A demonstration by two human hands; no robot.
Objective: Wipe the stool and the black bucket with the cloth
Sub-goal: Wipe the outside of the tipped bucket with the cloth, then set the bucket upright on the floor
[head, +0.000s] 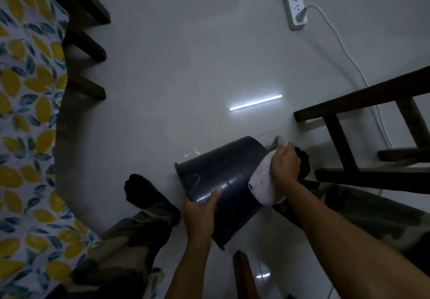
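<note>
Hands are being used together on the black bucket (pixel 223 182), which is being kept tipped on its side on the floor (pixel 186 66), mouth toward the lower left and base toward the right, presumably so that the underside can be reached. Just beyond it, toward the right edge of the floor, the dark wooden stool (pixel 363 140) is lying tipped over with its rungs showing; whether it has been wiped cannot be told. At the left edge a lemon-patterned cloth cover (pixel 28 112) is hanging beside dark furniture legs. The left hand (pixel 202 212) is being closed round the bucket's rim, thumb laid on the outer wall, apparently to stop the bucket rolling. The right hand (pixel 283 166) is being pressed, fingers curled, onto the white cloth (pixel 263 182), which is being held bunched against the bucket's base. A white power strip (pixel 294 7) is lying near the far edge of the floor, well apart.
</note>
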